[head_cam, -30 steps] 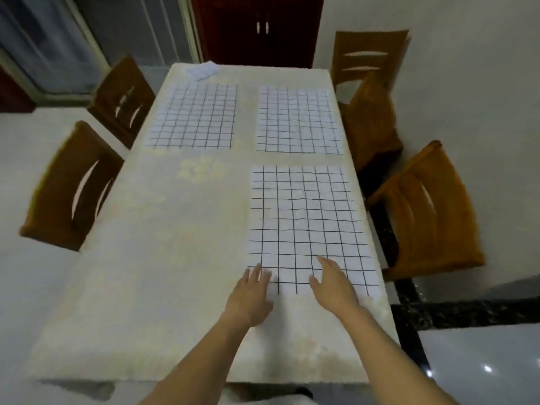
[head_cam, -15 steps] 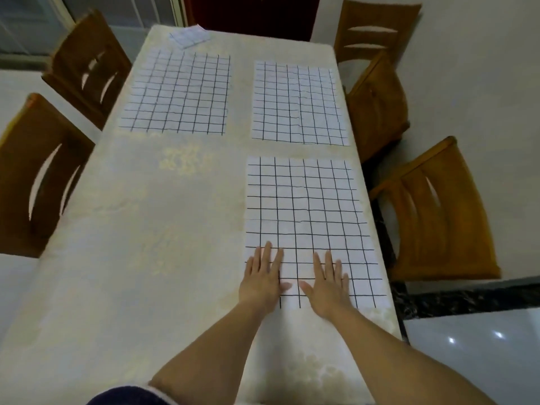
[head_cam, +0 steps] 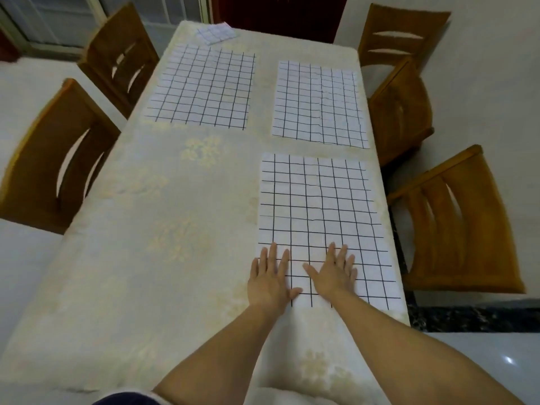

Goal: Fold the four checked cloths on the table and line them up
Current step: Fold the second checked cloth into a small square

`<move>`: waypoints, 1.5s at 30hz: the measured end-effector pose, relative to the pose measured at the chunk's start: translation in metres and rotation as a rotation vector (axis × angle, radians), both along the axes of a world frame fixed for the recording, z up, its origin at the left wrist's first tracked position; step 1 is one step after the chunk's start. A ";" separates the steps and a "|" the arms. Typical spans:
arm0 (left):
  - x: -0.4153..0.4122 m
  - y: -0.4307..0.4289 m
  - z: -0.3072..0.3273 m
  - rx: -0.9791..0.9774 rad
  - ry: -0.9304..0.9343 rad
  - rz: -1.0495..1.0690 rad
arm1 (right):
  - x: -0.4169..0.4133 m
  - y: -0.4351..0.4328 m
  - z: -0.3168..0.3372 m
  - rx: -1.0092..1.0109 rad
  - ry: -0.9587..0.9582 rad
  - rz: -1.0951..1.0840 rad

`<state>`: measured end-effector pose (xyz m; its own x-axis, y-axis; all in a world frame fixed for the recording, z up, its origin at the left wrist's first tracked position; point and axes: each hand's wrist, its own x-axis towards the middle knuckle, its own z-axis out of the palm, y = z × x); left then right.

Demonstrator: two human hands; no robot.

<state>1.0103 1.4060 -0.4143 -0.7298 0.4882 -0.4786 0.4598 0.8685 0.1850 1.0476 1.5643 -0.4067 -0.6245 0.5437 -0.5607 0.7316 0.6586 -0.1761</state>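
Note:
Three white cloths with black grid lines lie spread flat on the table. The near cloth (head_cam: 321, 211) lies at the right. My left hand (head_cam: 270, 280) rests flat on its near left corner, fingers straight. My right hand (head_cam: 336, 273) lies flat on the same near edge, fingers spread. Another spread cloth (head_cam: 320, 103) sits at the far right and a third (head_cam: 203, 87) at the far left. A small folded checked cloth (head_cam: 215, 33) lies at the far edge of the table.
The table (head_cam: 152, 235) wears a cream flowered cover. Two wooden chairs (head_cam: 55, 159) stand along the left side and several wooden chairs (head_cam: 464, 223) along the right. A dark red cabinet (head_cam: 280, 13) stands beyond the far end.
Both hands slid forward onto the near cloth's front edge and flattened, then spread a little apart. The camera tilted down and closer to the table.

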 end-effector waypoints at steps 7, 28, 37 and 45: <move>-0.014 -0.023 0.018 0.170 0.133 0.131 | 0.009 -0.013 -0.004 -0.009 -0.032 0.216; -0.032 -0.038 0.014 -0.104 0.072 0.101 | -0.002 -0.018 0.014 0.072 -0.015 0.222; -0.012 -0.087 0.028 -0.034 0.138 0.180 | -0.046 -0.067 0.004 0.010 -0.031 0.340; -0.039 -0.111 0.019 0.209 0.282 0.254 | -0.050 -0.071 0.003 0.029 -0.028 0.666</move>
